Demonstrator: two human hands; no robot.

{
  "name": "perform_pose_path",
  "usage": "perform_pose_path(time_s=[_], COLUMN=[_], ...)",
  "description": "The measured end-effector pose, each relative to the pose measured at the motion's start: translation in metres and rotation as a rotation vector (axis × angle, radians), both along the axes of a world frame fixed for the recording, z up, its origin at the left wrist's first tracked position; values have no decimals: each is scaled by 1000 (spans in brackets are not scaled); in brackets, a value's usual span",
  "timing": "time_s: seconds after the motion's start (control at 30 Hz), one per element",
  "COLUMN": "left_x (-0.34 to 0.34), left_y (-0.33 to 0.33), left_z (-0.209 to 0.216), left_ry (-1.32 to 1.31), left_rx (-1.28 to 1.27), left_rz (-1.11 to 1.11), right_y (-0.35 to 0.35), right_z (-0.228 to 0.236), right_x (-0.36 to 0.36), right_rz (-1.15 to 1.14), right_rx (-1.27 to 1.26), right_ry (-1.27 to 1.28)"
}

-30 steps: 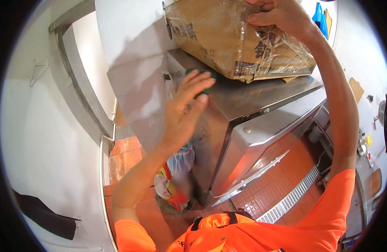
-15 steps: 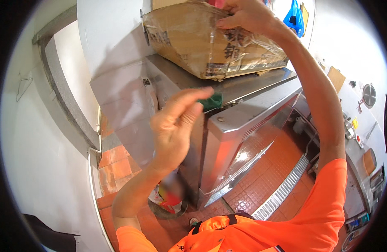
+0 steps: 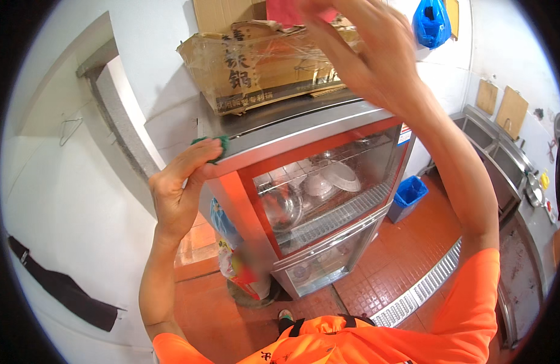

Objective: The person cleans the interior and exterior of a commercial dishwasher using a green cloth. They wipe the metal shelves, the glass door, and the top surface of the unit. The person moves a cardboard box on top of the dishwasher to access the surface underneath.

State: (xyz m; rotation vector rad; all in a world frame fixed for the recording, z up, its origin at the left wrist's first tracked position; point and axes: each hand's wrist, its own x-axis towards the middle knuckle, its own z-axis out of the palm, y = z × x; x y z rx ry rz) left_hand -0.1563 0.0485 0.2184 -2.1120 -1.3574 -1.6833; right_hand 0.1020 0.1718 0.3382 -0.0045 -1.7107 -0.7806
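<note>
My left hand (image 3: pixel 178 193) presses its fingers onto a green scouring pad (image 3: pixel 221 147) at the front left top corner of a metal cabinet (image 3: pixel 261 147). The cabinet has a red-framed glass front, and bowls (image 3: pixel 319 184) show inside. My right hand (image 3: pixel 386 70) is raised in front of a worn cardboard box (image 3: pixel 280 65) on the cabinet top. Its thumb and fingers are stretched apart and blurred, with the fingertips near the upper edge of view. A pink-red cloth or sheet (image 3: pixel 283 12) shows behind them.
A blue bin (image 3: pixel 410 191) stands right of the cabinet, near a metal floor grate (image 3: pixel 419 296). Sinks (image 3: pixel 483 134) and a counter line the right wall. A blue bag (image 3: pixel 432 24) hangs at the back. Filled bags (image 3: pixel 222 221) stand by the cabinet's left side.
My left hand has come down onto the green pad at the cabinet corner. My right hand has left the box's edge and moved nearer. The view has shifted, showing more of the cabinet's front.
</note>
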Motion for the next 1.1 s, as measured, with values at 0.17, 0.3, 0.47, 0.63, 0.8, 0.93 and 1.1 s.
perform_pose_path(time_s=[0.17, 0.3, 0.47, 0.63, 0.8, 0.93, 1.1], left_x=[43, 84, 72, 49, 22, 9, 15], left_y=[13, 38, 25, 9, 10, 32, 46], left_z=[9, 29, 36, 18, -39, -69, -72], left_ry=[256, 245, 76, 91, -105, -52, -8], left_rx=[-45, -208, -272, 81, 275, 346, 458], left_rz=[293, 173, -137, 86, 180, 192, 148], right_y=[-8, 1, 6, -7, -22, 6, 117], right_z=[-75, -94, -92, -100, -125, -136, -146], right_x=[46, 43, 17, -50, -91, -53, 119], right_rz=[238, 287, 355, 234, 259, 139, -333], right_rx=[-546, -689, -549, -593, -489, -386, -691], right_ry=[-276, -236, -206, -449, -296, -175, 34])
